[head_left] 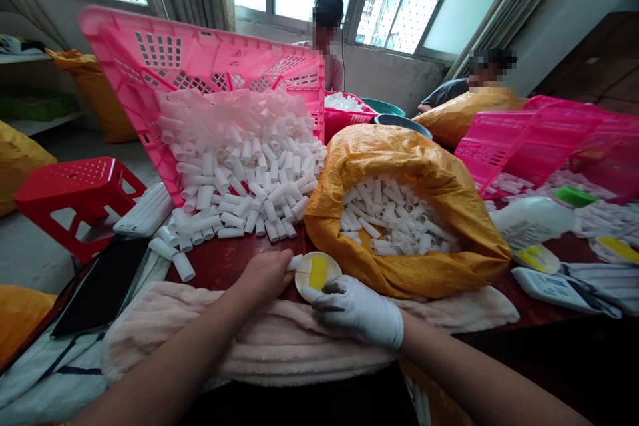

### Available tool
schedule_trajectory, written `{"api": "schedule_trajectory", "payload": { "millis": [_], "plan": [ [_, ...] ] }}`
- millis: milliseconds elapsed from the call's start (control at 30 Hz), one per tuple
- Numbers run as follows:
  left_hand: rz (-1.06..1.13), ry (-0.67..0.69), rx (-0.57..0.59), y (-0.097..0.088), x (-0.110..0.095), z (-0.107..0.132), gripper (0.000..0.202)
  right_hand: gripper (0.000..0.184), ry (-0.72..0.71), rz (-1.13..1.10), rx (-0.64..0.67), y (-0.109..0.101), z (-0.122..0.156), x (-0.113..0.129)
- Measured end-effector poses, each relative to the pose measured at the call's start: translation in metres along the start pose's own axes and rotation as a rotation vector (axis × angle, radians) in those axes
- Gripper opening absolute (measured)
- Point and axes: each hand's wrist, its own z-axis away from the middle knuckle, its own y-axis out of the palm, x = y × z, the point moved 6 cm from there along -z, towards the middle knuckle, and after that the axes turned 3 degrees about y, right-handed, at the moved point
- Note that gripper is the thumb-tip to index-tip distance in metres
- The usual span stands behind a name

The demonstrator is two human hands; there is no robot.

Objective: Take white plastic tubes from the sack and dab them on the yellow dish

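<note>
My left hand [263,275], bare, pinches a short white plastic tube [295,262] and holds its end at the rim of a small round white dish [317,272] with a yellow patch in it. My right hand [355,309], in a white glove, is closed with its fingertips at the dish's near edge, and whether it holds anything is hidden. Both hands rest on a pale pink towel [279,339] at the table's front edge. A heap of the same white tubes [239,173] spills from a tilted pink crate [200,73]. An orange sack [409,213] to the right holds more tubes.
A red stool [74,200] stands on the floor at left, and a dark phone [102,286] lies near it on the table. At right are a second pink crate [529,140], a white bottle [529,218] and flat packets. Two people sit at the far side by the windows.
</note>
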Motion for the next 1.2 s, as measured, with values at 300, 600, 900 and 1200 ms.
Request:
{"api": "schedule_trajectory", "payload": {
  "millis": [300,600,900,1200],
  "plan": [
    [0.151,0.158,-0.127,-0.026,-0.021,0.008,0.010,0.021,0.353,-0.529,-0.677,-0.043,-0.003,-0.026],
    [0.445,0.144,0.053,-0.021,-0.038,0.021,0.018,0.015,0.319,-0.507,-0.552,-0.060,-0.014,-0.020],
    [0.780,0.100,0.117,-0.016,-0.043,0.025,0.018,0.018,0.211,-0.563,-0.427,-0.058,-0.005,-0.006],
    [0.455,0.116,0.041,-0.021,-0.050,0.029,0.015,0.013,0.357,-0.757,-0.495,-0.062,0.002,-0.014]
  ]
}}
